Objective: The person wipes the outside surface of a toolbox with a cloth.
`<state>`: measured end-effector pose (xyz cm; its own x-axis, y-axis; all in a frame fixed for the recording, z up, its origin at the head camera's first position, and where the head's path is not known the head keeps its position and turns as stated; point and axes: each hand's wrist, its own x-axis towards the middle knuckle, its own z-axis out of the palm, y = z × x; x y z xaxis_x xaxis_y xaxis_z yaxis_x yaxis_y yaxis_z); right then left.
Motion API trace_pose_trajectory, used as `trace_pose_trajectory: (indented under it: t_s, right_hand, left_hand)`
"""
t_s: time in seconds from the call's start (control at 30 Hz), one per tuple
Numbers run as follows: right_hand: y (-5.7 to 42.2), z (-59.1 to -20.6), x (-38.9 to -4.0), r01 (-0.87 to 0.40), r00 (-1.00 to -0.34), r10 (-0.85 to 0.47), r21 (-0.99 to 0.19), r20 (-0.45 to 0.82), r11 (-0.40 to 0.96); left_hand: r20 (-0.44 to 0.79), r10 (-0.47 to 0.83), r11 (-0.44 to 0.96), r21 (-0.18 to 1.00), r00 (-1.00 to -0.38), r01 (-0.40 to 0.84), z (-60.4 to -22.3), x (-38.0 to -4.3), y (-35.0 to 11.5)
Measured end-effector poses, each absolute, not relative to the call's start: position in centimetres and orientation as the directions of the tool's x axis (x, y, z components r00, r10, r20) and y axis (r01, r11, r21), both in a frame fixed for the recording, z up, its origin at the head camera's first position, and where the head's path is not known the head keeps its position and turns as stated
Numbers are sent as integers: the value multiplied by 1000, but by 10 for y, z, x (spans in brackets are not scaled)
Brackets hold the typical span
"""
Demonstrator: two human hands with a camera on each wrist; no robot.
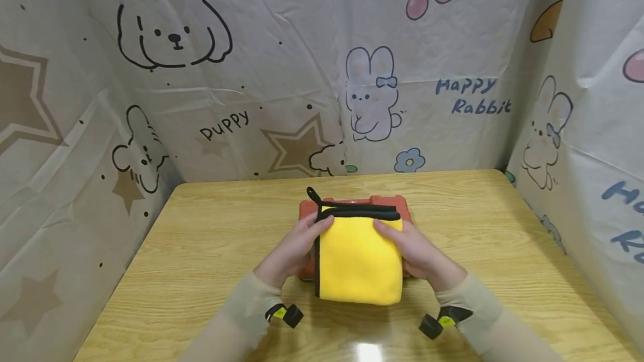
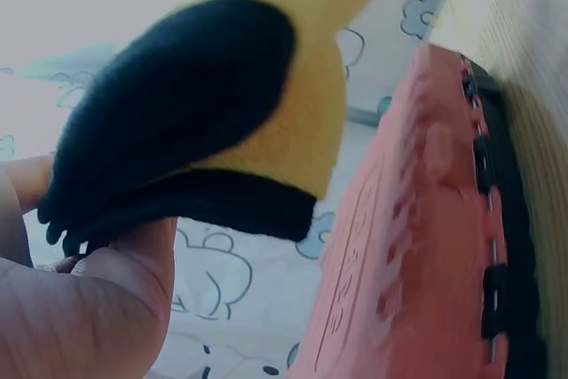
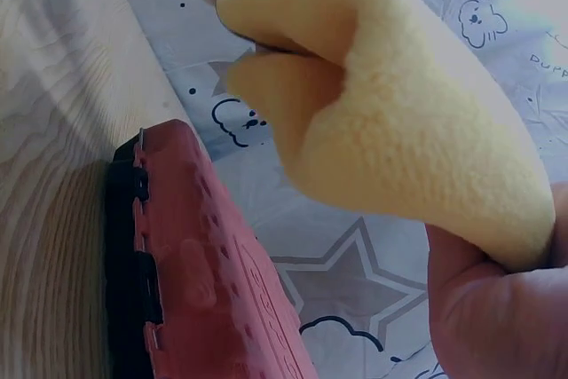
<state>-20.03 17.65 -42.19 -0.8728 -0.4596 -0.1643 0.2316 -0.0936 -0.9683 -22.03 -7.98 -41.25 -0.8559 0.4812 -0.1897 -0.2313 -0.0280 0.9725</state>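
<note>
A folded yellow cloth (image 1: 360,261) with black edging and a small black loop at its upper left corner hangs between both hands. My left hand (image 1: 297,243) pinches its left edge near the top, thumb in front. On the opposite side my right hand (image 1: 421,247) pinches the right edge the same way. Behind and below the cloth lies a red plastic case (image 1: 389,201), mostly hidden in the head view. Both wrist views show the cloth raised above the case, its folded layers apart at one end. The case has a black lower half, seen in the right wrist view.
The case rests on a light wood-grain table (image 1: 216,239). A white cloth curtain (image 1: 282,27) printed with cartoon animals and stars encloses the table at the back and both sides. Each wrist wears a strap with a small black camera.
</note>
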Motion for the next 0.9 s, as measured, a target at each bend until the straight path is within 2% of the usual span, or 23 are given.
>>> trace_pose_trajectory:
  t_s: [0.27,0.43,0.6,0.9]
  right_hand:
    - [180,-421,-199,250,-907,-388,-950,-163,-187]
    - [190,-419,-197,232,-933,-324,-951,-158,-202]
    - [205,-416,-196,193,-968,-201,-954,-147,-229]
    - [238,-418,-197,136,-991,-42,-913,-130,-385]
  left_hand:
    - [-168,461,-37,978,-871,-208,-411,-238,-73]
    - [-201,426,-66,966,-882,-251,-410,-250,-67]
    - [-241,422,-1,964,-874,-266,-411,-259,-61]
    - [-261,405,77,965,-876,-251,-417,-270,-48]
